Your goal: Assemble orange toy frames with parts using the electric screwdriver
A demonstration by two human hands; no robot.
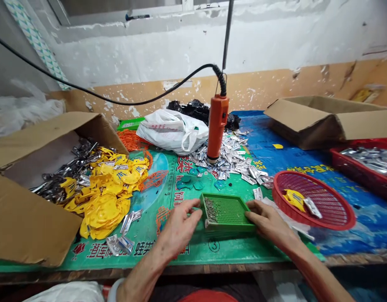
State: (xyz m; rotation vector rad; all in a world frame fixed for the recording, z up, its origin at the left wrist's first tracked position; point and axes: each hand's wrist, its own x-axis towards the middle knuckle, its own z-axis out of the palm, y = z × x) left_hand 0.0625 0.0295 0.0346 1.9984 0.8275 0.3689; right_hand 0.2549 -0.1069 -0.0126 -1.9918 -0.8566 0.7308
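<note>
A small green tray (229,228) with a gridded floor is between my hands, over the green part of the table cover. Many small metal pieces, seemingly screws (211,209), lie along its left side. My left hand (182,224) grips the tray's left edge, its thumb and fingers bent at the corner. At the opposite edge, my right hand (267,219) holds on with fingers curled over the side. An orange electric screwdriver (216,126) hangs upright behind the tray. Right of my right hand stands a red basket (338,209) with a yellow piece (294,199) and a silver packet inside.
Yellow plastic pieces (108,209) spill from an open cardboard box (32,226) at left. Silver pieces (232,155) are heaped behind the screwdriver, beside a white plastic bag (171,130). Another cardboard box (306,121) and a red crate (341,161) stand at right. A black cable (133,102) crosses above.
</note>
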